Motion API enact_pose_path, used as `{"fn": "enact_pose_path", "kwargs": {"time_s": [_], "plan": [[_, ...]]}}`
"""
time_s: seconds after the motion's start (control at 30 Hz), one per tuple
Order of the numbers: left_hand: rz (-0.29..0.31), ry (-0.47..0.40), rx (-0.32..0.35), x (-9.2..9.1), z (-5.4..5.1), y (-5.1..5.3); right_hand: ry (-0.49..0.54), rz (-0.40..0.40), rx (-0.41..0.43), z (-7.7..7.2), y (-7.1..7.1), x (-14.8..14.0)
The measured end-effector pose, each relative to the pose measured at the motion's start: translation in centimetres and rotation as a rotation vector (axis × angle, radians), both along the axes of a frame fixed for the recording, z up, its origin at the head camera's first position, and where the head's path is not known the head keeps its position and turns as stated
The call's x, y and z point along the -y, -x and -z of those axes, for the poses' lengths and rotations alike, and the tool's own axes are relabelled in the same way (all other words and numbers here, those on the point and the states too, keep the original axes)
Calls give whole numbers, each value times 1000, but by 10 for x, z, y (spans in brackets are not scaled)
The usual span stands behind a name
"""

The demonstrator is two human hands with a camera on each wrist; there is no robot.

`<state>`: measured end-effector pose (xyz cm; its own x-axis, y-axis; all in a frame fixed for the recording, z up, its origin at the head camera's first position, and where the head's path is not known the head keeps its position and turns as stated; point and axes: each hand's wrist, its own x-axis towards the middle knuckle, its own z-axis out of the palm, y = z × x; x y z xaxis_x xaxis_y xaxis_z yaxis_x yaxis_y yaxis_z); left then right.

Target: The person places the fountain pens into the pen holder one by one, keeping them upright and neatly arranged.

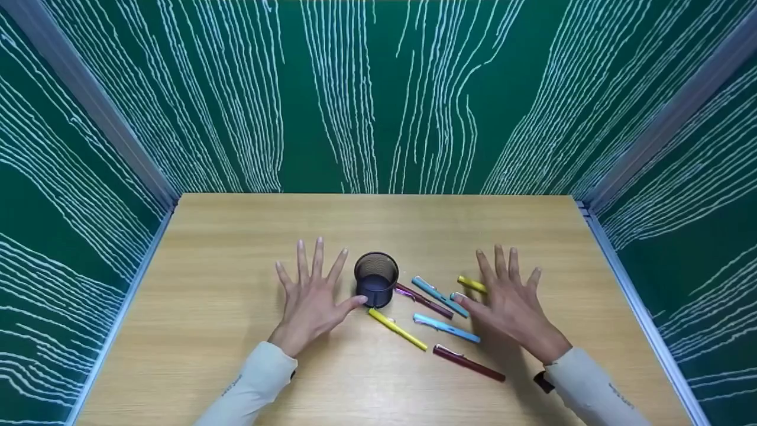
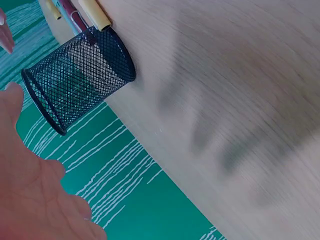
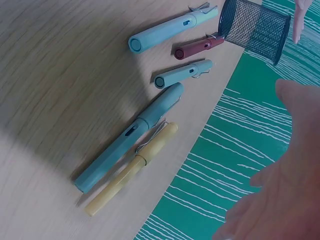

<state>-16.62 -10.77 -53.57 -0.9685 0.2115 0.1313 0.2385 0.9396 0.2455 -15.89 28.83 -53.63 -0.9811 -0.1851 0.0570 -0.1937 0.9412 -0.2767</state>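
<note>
A black mesh cup (image 1: 377, 281) stands upright and empty on the table, also seen in the left wrist view (image 2: 82, 75). Just left of it my left hand (image 1: 313, 305) is spread, fingers straight, holding nothing. On the right my right hand (image 1: 511, 302) is spread too, above the pens, gripping none. Between the hands lie a yellow pen (image 1: 397, 329), a light blue pen (image 1: 446, 328), a dark red pen (image 1: 469, 362), a purple-red pen (image 1: 429, 303) and a teal pen (image 1: 434, 291). Partly hidden by my right hand are another yellow pen (image 1: 471, 284) and another teal pen.
The wooden table (image 1: 236, 225) reaches back to a green wall (image 1: 384, 89) with white wavy lines. Grey metal frame posts rise at both back corners, and green panels flank the table on both sides.
</note>
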Motion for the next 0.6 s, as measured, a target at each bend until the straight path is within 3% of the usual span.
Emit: {"fn": "enact_pose_path", "kwargs": {"time_s": [0.3,0.6], "plan": [[47,-96,17,-5,9,3,71,8,-10,-1,3,5],[69,-200,29,-10,12,7,135,6,-89,-1,9,6]]}}
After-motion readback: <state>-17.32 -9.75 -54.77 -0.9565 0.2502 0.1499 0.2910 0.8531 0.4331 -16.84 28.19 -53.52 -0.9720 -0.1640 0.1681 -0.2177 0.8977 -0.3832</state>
